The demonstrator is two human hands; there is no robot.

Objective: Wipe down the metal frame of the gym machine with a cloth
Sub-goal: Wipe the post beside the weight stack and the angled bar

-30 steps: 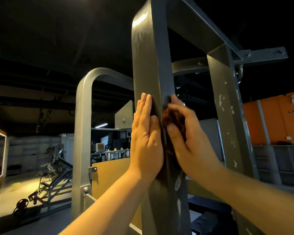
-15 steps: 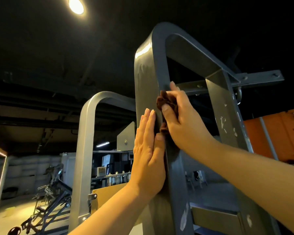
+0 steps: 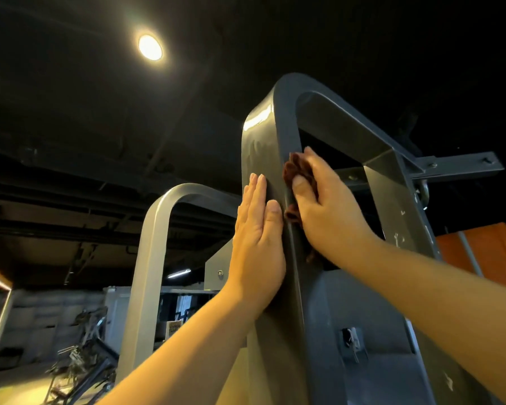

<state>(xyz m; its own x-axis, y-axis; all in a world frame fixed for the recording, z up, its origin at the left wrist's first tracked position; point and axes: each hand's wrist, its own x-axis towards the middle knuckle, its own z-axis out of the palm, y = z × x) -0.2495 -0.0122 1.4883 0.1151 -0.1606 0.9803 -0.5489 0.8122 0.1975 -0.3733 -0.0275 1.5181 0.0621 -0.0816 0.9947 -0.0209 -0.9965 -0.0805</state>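
Wipe climbs dark grey steel frame (image 3: 260,141).
Right hand (image 3: 330,211) pinches crumpled brown cloth (image 3: 300,171), now nearer top bend; left hand (image 3: 257,247) flat, bracing.

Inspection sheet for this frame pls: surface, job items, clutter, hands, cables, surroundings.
surface: dark grey painted metal frame, glossy; paint chips on its far upright.
job's things: crumpled dark red-brown cloth, pressed to the frame's inner edge.
clutter: nothing seen.
grippers: left hand flat on the frame's outer face, fingers straight; right hand grips the cloth.
cables: nothing seen.
surroundings: silver arched metal frame behind; round ceiling lamp lit; orange wall right; blurred gym equipment lower left.
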